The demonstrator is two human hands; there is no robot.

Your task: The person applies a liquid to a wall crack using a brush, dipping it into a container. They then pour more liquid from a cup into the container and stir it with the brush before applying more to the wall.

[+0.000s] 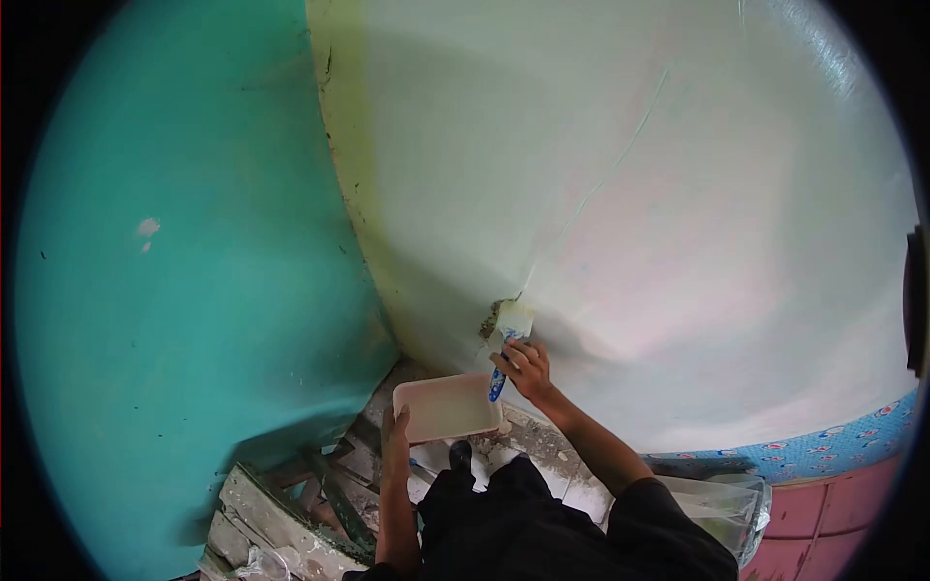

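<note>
My right hand [526, 368] is closed around the blue handle of a paintbrush [515, 320]. The brush's pale, wide head lies against the whitish wall [630, 232], beside a rough damaged patch [489, 322] low on it. From there a crack-like line runs up and to the right across the wall. With my left hand [395, 426] I grip the left side of a shallow, pale rectangular tray [450, 407], held below the brush. What the tray contains, if anything, is hard to make out.
A teal wall [194, 290] meets the white one at a corner with a yellowish strip [354, 145]. Broken masonry and wood pieces [281, 523] lie at lower left. A plastic-wrapped item [722, 508] stands at lower right, near blue patterned trim [833, 441] and pink panels [814, 528].
</note>
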